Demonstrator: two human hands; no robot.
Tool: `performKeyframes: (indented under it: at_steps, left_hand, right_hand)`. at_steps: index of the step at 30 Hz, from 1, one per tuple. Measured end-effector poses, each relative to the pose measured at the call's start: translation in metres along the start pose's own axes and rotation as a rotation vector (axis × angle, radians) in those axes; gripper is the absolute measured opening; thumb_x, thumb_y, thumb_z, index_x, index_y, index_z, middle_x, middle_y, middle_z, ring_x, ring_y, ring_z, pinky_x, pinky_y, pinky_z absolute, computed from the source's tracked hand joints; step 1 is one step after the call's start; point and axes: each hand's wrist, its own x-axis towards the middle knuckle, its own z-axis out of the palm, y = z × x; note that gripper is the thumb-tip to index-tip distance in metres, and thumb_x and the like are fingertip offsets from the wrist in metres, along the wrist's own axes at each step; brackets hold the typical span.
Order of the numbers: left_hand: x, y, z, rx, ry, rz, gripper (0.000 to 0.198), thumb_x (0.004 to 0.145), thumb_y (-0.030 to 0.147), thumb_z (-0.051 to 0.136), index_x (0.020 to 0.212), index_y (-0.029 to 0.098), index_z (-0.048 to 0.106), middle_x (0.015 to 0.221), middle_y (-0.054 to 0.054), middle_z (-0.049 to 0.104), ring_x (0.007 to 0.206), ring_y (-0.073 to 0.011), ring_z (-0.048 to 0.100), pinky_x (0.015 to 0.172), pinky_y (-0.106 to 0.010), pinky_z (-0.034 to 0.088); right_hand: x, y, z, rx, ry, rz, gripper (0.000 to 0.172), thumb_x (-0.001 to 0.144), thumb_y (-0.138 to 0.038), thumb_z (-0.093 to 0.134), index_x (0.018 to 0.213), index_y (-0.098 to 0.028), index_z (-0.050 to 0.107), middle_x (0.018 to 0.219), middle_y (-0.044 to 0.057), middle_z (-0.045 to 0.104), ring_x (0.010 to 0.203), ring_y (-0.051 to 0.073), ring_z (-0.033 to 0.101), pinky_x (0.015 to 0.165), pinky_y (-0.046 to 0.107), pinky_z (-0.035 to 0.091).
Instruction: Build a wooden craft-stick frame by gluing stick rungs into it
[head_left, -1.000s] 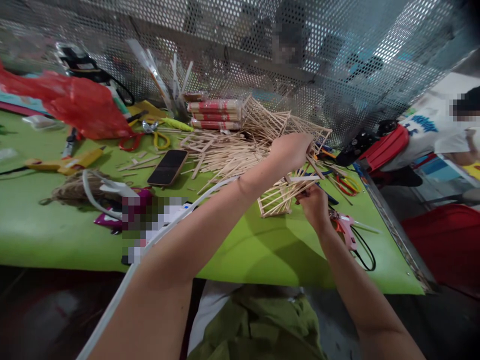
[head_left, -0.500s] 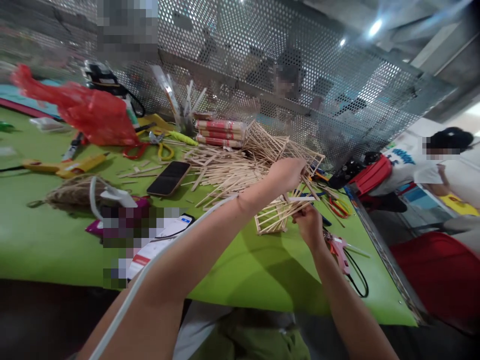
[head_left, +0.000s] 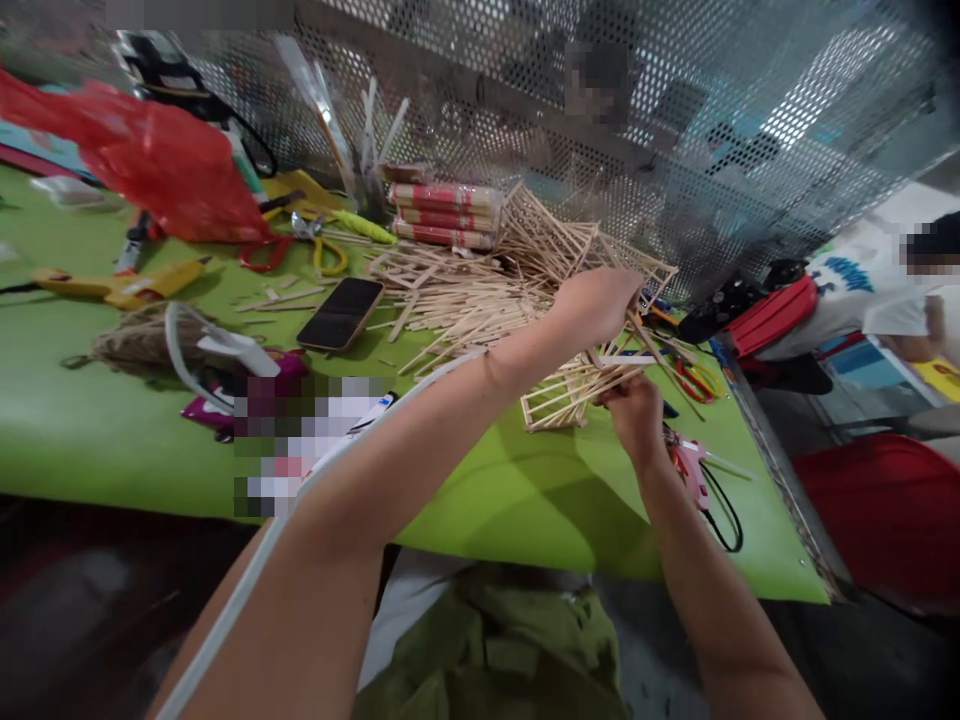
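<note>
My right hand (head_left: 636,408) is closed on the near side of a small frame of thin wooden sticks (head_left: 551,408), which looks partly raised over the table. Reaching across from the left, my left hand (head_left: 600,300) is curled with its fingers pointing down just above the frame. A darker wooden stick (head_left: 654,342) runs out from under its fingertips, which are mostly hidden. Behind the hands lies a loose pile of wooden sticks (head_left: 465,300). A larger stick lattice (head_left: 555,240) stands at the back, against the perforated metal screen.
A pink glue gun (head_left: 691,470) lies right of my right hand, near the table edge. Leftward are a phone (head_left: 341,314), twine (head_left: 146,340), a yellow glue gun (head_left: 124,287) and a red plastic bag (head_left: 165,170). Packed sticks (head_left: 446,215) lie behind. Another person sits at right.
The camera has tilted down, so the whole scene sits higher in view and slightly right. Both hands keep nearly the same place at the stick frame.
</note>
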Motion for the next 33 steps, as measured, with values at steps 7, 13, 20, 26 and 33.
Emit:
performKeyframes:
  at_steps: [7,13,20,26,33]
  left_hand:
    - [-0.001,0.001,0.001,-0.003,0.034,0.013,0.038,0.079,0.007,0.055,0.109,0.023,0.072,0.101,-0.004,0.075,0.100,-0.0236,0.068,0.084,-0.032,0.049]
    - [-0.001,0.000,0.001,-0.014,0.064,0.024,0.036,0.081,0.006,0.054,0.108,0.022,0.072,0.100,-0.005,0.076,0.097,-0.0240,0.069,0.082,-0.033,0.049]
    - [-0.008,-0.004,0.004,-0.091,0.160,0.016,0.027,0.085,0.010,0.052,0.102,0.022,0.069,0.092,-0.004,0.074,0.086,-0.0216,0.067,0.075,-0.031,0.047]
    - [-0.014,-0.014,0.014,-0.280,0.465,0.083,0.019,0.085,0.006,0.053,0.091,0.018,0.066,0.095,-0.005,0.074,0.090,-0.0180,0.063,0.086,-0.030,0.046]
    - [-0.008,-0.031,0.016,-0.352,0.397,-0.006,0.024,0.093,0.012,0.051,0.106,0.018,0.070,0.113,-0.008,0.075,0.104,-0.0211,0.066,0.093,-0.032,0.047]
  right_hand:
    - [0.001,0.005,0.001,0.045,0.008,-0.039,0.010,0.069,-0.025,0.065,0.078,-0.021,0.065,0.065,-0.001,0.068,0.064,0.018,0.066,0.064,0.030,0.054]
    - [-0.001,0.004,0.002,0.082,0.027,-0.037,0.011,0.068,-0.024,0.069,0.078,-0.021,0.067,0.065,0.000,0.070,0.062,0.019,0.066,0.064,0.031,0.055]
    - [-0.003,-0.004,0.001,0.071,0.015,-0.012,0.015,0.068,-0.034,0.072,0.073,-0.020,0.068,0.067,0.002,0.072,0.065,0.020,0.068,0.065,0.031,0.055]
    - [-0.003,-0.003,0.000,0.030,0.039,0.004,0.020,0.066,-0.039,0.076,0.069,-0.019,0.070,0.063,0.003,0.072,0.061,0.021,0.068,0.062,0.032,0.054]
    - [-0.002,0.002,0.003,0.077,0.064,0.032,0.021,0.065,-0.039,0.079,0.069,-0.020,0.072,0.060,0.004,0.072,0.056,0.022,0.068,0.057,0.035,0.056]
